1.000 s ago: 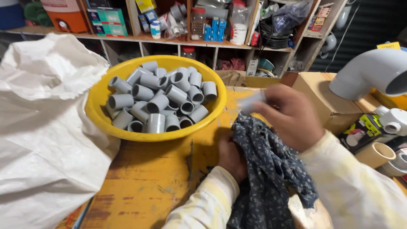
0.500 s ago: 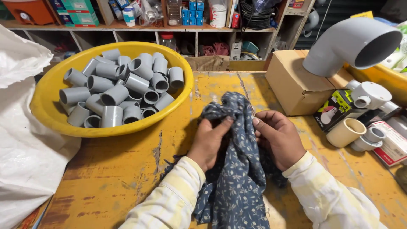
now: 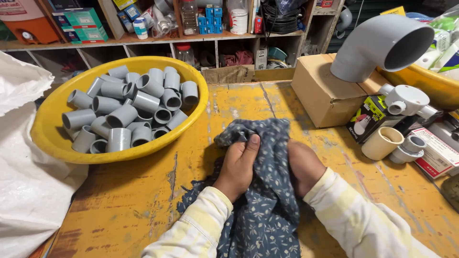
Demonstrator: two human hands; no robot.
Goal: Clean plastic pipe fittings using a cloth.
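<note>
Both hands are bunched into the blue flowery cloth (image 3: pixel 267 191) near the middle of the yellow table (image 3: pixel 134 200): left hand (image 3: pixel 237 165) gripping a fold, right hand (image 3: pixel 303 165) half buried, grip hidden. Far left, the yellow bowl (image 3: pixel 48 138) sits full of grey pipe couplers (image 3: pixel 129 112); none are set out on the table, so looks like plenty left.

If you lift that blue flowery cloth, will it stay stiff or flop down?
The blue flower-print cloth would probably flop: it lies bunched in soft folds under the left hand and right hand. It likely feels light and won't roll on the yellow wooden table.
</note>
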